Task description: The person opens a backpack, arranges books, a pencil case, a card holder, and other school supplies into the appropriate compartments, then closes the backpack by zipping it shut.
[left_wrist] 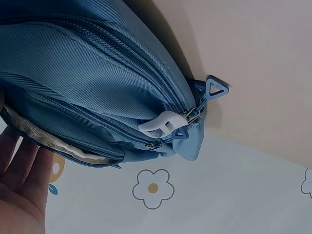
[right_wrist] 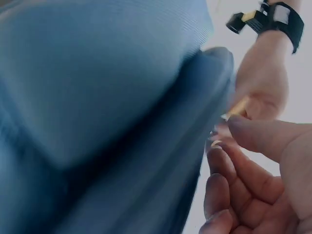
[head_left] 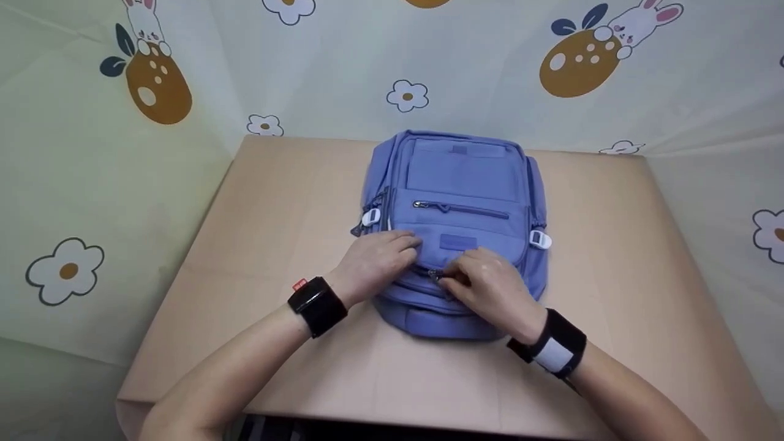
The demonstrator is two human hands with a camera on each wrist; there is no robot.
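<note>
A blue backpack (head_left: 468, 174) lies front side up on the table. My right hand (head_left: 490, 288) is over its lower front, thumb and index finger pinching a zipper pull (head_left: 436, 275) on the front pocket. To the left, my left hand (head_left: 380, 260) holds the edge of that same pocket. In the left wrist view, the fingers (left_wrist: 24, 168) of this hand lie under the pocket's edge, where a pale lining (left_wrist: 58, 139) shows in the gap. The right wrist view is blurred, but the thumb (right_wrist: 265, 134) and fingers meet beside the backpack.
A white strap buckle (head_left: 371, 217) is on the backpack's left side and another buckle (head_left: 540, 239) on its right. A closed zipper (head_left: 462, 209) crosses its front. The tan tabletop (head_left: 294, 202) is bordered by patterned cloth walls (head_left: 331, 67) at the back and sides.
</note>
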